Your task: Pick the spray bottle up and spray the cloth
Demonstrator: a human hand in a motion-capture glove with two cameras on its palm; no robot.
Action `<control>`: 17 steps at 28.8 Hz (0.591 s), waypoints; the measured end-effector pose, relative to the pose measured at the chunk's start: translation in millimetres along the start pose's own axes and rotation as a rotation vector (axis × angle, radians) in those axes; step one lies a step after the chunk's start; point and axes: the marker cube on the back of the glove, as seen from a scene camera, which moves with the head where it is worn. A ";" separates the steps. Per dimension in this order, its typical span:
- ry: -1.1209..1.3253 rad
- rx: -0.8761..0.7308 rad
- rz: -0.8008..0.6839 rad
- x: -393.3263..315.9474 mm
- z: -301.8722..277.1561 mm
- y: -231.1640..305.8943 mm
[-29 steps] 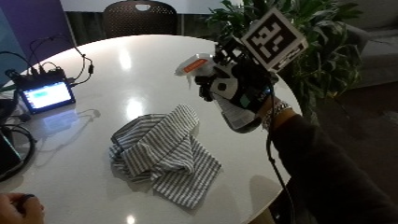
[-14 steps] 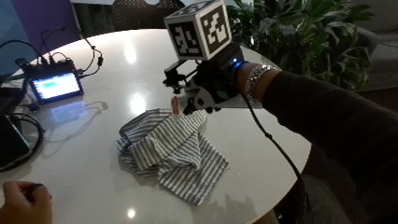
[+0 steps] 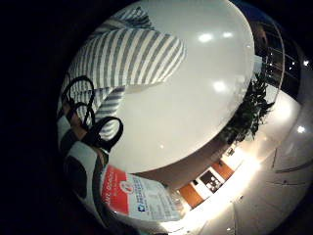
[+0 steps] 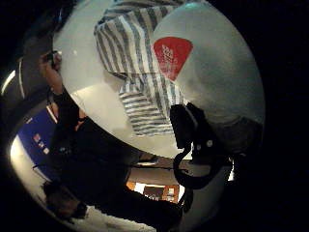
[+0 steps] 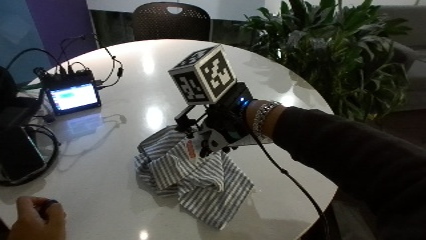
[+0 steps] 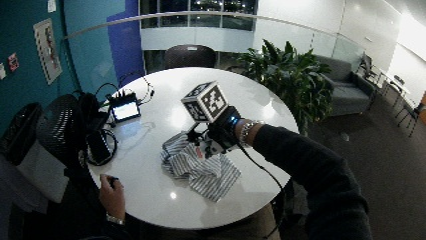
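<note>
Lowered from above the table, the gloved right hand (image 5: 223, 127), fingers curled round the bottle (image 5: 191, 148), now holds it just over the striped cloth (image 5: 193, 180) on the white table (image 5: 133, 75), apparently placed to spray.

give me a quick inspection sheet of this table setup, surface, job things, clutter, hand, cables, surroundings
surface: round white table, glossy with light reflections
job's things: striped cloth lies crumpled on the table; spray bottle with a red label is in the gloved hand, above the cloth
clutter: small lit screen device and a dark device at the table's edge
grippers: right hand grips the spray bottle over the cloth; bare hand rests at the table's near edge
cables: black cables run to the screen device; one hangs from the glove
surroundings: dark chair, leafy plant
</note>
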 end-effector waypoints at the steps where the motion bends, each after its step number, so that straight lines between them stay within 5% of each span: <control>1: -0.020 0.022 -0.001 0.3 -1.7 3.5; 17: -0.779 0.817 -0.279 -57.8 -106.6 9.4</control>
